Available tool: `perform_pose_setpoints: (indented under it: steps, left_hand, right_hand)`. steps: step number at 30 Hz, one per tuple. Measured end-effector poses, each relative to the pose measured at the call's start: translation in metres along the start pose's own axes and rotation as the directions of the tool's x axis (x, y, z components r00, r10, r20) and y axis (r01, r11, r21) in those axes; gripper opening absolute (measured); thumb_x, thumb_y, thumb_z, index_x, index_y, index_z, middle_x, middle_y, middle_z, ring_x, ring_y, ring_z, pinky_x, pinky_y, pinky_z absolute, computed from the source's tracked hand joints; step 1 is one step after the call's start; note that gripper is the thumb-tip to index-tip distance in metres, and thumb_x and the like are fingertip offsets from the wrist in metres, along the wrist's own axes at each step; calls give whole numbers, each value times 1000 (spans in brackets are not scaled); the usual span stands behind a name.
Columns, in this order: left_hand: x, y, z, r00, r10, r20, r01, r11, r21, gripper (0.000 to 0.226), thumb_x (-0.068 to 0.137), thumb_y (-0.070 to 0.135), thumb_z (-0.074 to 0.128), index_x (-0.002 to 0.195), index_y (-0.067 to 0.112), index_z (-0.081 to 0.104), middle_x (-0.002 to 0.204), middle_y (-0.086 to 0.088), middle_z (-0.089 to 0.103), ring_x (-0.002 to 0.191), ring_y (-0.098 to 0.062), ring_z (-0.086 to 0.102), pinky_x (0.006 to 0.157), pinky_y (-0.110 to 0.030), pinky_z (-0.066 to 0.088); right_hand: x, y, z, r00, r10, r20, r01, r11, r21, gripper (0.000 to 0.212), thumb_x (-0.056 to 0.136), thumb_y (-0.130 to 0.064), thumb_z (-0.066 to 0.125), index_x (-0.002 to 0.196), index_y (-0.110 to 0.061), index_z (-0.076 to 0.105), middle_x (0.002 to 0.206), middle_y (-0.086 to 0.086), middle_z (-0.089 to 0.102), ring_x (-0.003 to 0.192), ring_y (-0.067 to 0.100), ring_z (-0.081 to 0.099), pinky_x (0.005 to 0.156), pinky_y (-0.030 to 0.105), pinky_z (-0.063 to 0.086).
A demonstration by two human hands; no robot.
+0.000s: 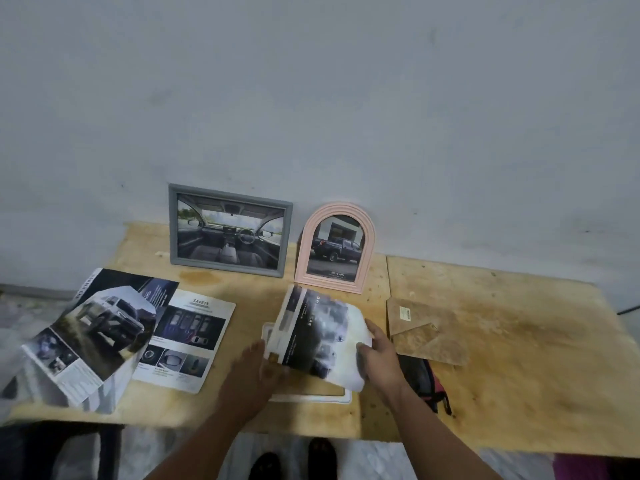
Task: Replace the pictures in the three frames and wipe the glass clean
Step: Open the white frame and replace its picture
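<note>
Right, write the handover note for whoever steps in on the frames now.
Left hand and right hand each grip a side of the brochure page, held above the white frame lying flat on the plywood table.
Grey frame and pink arched frame stand against the wall, each with a car picture in.
The brown backing board lies to the right.
Left: fit the page, close the white frame, stand it up. Glass wiping cannot be judged.
</note>
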State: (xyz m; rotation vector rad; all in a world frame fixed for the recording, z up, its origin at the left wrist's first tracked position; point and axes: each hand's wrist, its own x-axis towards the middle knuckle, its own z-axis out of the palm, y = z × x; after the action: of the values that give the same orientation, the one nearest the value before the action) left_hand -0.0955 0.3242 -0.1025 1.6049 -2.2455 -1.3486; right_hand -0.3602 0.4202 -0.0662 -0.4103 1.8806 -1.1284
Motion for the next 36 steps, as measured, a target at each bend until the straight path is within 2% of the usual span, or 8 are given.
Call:
perform_pose_setpoints:
  steps: [5, 9, 14, 17, 23, 26, 30, 36]
  left_hand:
    - [-30, 60, -19, 973, -230, 2, 159, 668, -727, 25, 104, 37, 58, 117, 22, 72, 101, -2, 80, 97, -25, 76, 86, -47, 63]
    - [-42, 77, -33, 922, -340, -186, 137, 735, -664, 16, 104, 27, 59, 115, 19, 68, 100, 4, 75, 89, -14, 72, 70, -26, 57]
    - [-47, 78, -54, 755, -557, -345, 88, 607, -790, 21, 101, 16, 63, 121, 11, 64, 103, -5, 71, 90, -19, 66, 84, -37, 55]
    - [-50, 70, -65, 640, -662, -391, 43, 539, -841, 43, 98, 16, 68, 139, 11, 57, 130, -14, 63, 119, -28, 60, 97, -41, 53]
    - [-71, 44, -84, 487, -740, -464, -57, 502, -863, 35, 97, 18, 69, 131, 14, 65, 117, -6, 73, 95, -16, 69, 91, -32, 50]
    - [-75, 26, -102, 390, -792, -470, -104, 470, -877, 45, 96, 19, 71, 139, 7, 61, 123, -8, 67, 112, -25, 64, 103, -36, 48]
    - [-68, -11, -131, 382, -809, -447, -141, 428, -893, 31, 98, 16, 68, 129, 10, 68, 90, 12, 67, 97, -26, 68, 99, -41, 52]
    - [-45, -86, -188, 469, -772, -429, -86, 444, -892, 19, 100, 19, 66, 110, 34, 73, 92, 7, 78, 88, -21, 75, 85, -45, 61]
  right_hand:
    - [5, -24, -7, 994, -46, 98, 60, 986, -152, 58, 100, -11, 56, 152, -35, 42, 142, 4, 58, 115, 25, 66, 98, 48, 58]
    - [5, -52, 10, 973, -80, 215, 114, 982, -151, 63, 99, -17, 64, 153, -36, 37, 144, 2, 52, 119, 29, 62, 88, 47, 62]
    - [12, -79, 44, 933, -173, 316, 219, 969, -116, 37, 99, -10, 62, 134, -23, 60, 132, 2, 64, 114, 28, 65, 82, 40, 64]
    - [15, -86, 69, 875, -196, 442, 297, 939, -171, 30, 99, -4, 59, 114, -28, 70, 120, 0, 71, 107, 24, 69, 77, 34, 65]
    - [10, -103, 126, 799, -193, 569, 384, 892, -238, 36, 98, 0, 54, 128, -16, 66, 112, 1, 71, 94, 22, 71, 75, 36, 64]
    - [6, -109, 164, 775, -198, 601, 410, 881, -238, 34, 99, -1, 53, 128, -12, 66, 104, 0, 70, 89, 25, 71, 75, 39, 64]
    - [3, -117, 222, 781, -173, 600, 416, 860, -294, 36, 98, -1, 56, 129, -15, 64, 98, -1, 68, 86, 19, 69, 64, 29, 61]
    - [11, -123, 317, 796, -126, 592, 436, 798, -416, 33, 95, -5, 59, 124, -21, 66, 104, 4, 73, 86, 19, 72, 77, 38, 64]
